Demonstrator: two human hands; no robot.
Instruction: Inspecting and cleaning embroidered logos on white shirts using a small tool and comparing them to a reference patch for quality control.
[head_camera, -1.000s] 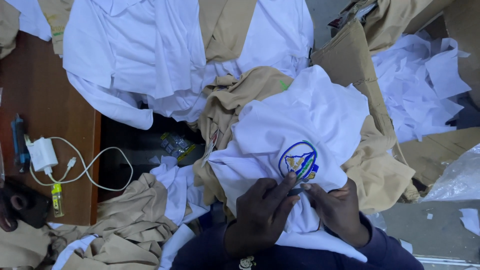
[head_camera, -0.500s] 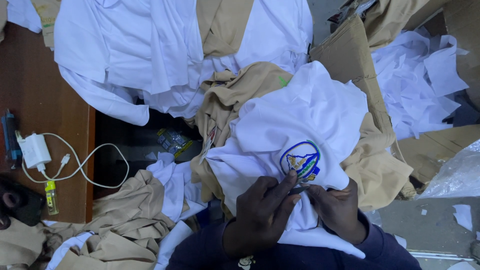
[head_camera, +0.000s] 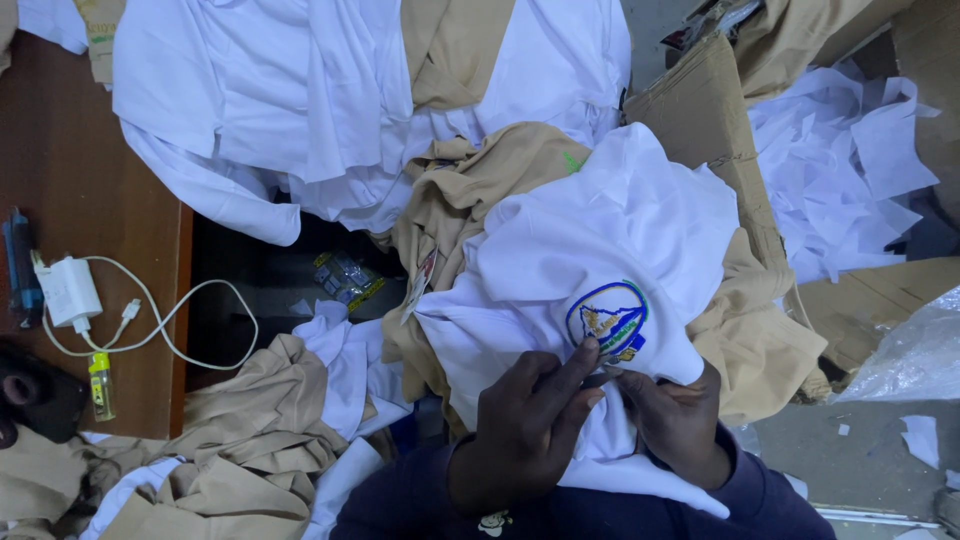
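A white garment (head_camera: 610, 230) with a round blue embroidered badge (head_camera: 607, 318) lies over my lap on top of tan clothes. My left hand (head_camera: 525, 425) pinches the cloth just below the badge, fingertips touching its lower edge. My right hand (head_camera: 675, 420) grips the same white garment from the right, thumb close to the badge. Something thin and dark sits between the two hands' fingertips; I cannot tell what it is.
A brown table (head_camera: 90, 210) at left carries a white charger with cable (head_camera: 70, 292), a small yellow lighter (head_camera: 99, 383) and a dark object. White shirts (head_camera: 300, 90) and tan garments (head_camera: 240, 460) pile around. A cardboard box (head_camera: 700, 110) with white paper scraps (head_camera: 850, 170) stands at right.
The view has shifted slightly; both hands stay at the badge, with the left fingers moved a little closer to its lower edge.
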